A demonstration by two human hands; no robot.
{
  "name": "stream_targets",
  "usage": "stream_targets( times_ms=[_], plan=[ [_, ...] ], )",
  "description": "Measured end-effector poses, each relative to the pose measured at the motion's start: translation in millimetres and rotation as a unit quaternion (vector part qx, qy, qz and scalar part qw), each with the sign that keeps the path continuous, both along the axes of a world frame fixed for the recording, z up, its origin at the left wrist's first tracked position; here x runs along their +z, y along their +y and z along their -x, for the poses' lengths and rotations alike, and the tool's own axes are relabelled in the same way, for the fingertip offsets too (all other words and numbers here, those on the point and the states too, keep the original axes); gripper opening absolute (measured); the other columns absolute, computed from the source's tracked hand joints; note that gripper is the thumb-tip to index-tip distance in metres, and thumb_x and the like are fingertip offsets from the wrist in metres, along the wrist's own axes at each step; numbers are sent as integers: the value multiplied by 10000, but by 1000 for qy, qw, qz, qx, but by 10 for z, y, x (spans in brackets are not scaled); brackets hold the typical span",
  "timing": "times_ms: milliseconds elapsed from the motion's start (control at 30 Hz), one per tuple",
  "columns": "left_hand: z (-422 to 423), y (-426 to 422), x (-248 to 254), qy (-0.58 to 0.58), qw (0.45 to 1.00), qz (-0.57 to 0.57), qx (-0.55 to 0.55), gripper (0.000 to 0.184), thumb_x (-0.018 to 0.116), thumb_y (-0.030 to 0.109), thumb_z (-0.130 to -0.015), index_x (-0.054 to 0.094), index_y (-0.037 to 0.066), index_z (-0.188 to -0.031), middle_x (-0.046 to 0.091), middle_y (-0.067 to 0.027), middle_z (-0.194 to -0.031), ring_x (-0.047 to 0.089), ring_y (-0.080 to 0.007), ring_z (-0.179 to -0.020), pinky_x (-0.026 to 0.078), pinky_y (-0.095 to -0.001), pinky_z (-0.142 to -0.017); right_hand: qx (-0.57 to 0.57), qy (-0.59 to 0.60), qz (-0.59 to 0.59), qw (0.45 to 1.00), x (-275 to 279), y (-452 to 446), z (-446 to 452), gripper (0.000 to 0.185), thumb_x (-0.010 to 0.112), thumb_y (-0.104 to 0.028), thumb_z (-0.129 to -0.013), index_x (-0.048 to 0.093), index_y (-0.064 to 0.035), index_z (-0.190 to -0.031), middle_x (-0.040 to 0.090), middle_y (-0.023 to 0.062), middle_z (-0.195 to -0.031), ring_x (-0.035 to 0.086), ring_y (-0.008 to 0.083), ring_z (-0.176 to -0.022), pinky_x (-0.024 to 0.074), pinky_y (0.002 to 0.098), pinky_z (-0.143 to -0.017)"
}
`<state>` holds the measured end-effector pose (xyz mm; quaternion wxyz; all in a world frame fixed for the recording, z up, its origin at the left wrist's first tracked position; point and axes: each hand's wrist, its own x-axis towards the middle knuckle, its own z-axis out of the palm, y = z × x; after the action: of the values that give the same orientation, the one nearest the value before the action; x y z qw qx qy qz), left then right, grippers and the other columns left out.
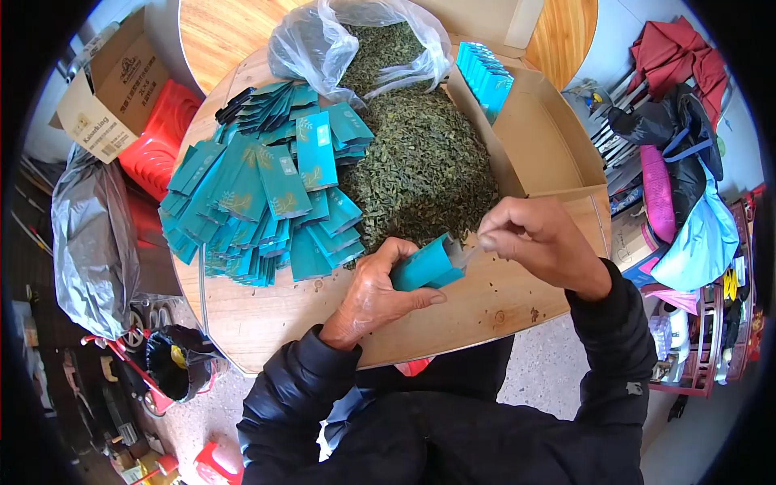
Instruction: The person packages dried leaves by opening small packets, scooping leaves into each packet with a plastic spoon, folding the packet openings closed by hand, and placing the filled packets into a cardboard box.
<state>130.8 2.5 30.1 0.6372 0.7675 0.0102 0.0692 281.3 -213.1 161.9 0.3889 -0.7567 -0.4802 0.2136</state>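
Note:
A teal packet (423,265) lies tilted in my left hand (377,291), whose fingers and thumb wrap round it near the table's front edge. Its open end points right, toward my right hand (540,239). The fingertips of my right hand are pinched together just beyond that opening; something thin and pale shows by them, too small to make out. Behind both hands spreads a heap of dried green leaves (428,158). Left of the heap lies a large pile of flat teal packets (279,182) with gold leaf prints.
A clear plastic bag (303,52) of leaves stands behind the heap. On the right, an open cardboard box (550,133) has upright teal packets (485,77) at its back left. Red stools (166,129) and a brown carton (113,89) stand left of the table (461,319).

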Motion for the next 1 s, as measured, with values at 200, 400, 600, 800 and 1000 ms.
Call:
stream_targets(
  times_ms=[200, 400, 600, 800, 1000],
  plan=[
    [14, 2, -23, 10, 998, 63, -12, 577, 950, 16, -724, 597, 22, -1180, 687, -47, -1104, 632, -115, -1022, 529, -311, -935, -98, 252, -78, 960, -319, 43, -28, 131, 649, -143, -1046, 677, -16, -1030, 660, 37, -817, 623, 104, -646, 503, 245, -582],
    [11, 7, -78, -3, 997, 70, -13, 570, 909, -37, -738, 580, 22, -1200, 689, -49, -1109, 646, -124, -1041, 529, -316, -955, -141, 342, -118, 921, -379, -27, -65, 123, 657, -141, -1038, 670, -19, -1029, 663, 43, -772, 617, 113, -585, 509, 261, -549],
    [31, -3, 22, 27, 989, 145, -8, 468, 850, 36, -828, 575, 30, -1207, 688, -52, -1086, 653, -132, -1008, 532, -306, -928, -176, 401, -195, 877, -360, -171, -110, 110, 640, -131, -1051, 661, -25, -1029, 669, 41, -770, 618, 108, -593, 515, 272, -538],
    [29, 32, -30, 2, 979, 206, 4, 517, 831, 389, -908, 572, 43, -1191, 680, -42, -993, 639, -128, -914, 524, -296, -820, -218, 290, -130, 923, -347, -563, -271, 109, 620, -107, -1057, 663, -16, -1016, 674, 39, -791, 631, 95, -631, 520, 265, -563],
    [1, 48, -106, -18, 974, 224, 13, 616, 819, 537, -898, 560, 44, -1164, 676, -76, -972, 658, -154, -845, 527, -294, -724, -101, 87, 84, 987, -446, -533, -256, 142, 642, -118, -1038, 656, -14, -942, 649, 26, -777, 607, 86, -663, 504, 254, -601]
  ],
)
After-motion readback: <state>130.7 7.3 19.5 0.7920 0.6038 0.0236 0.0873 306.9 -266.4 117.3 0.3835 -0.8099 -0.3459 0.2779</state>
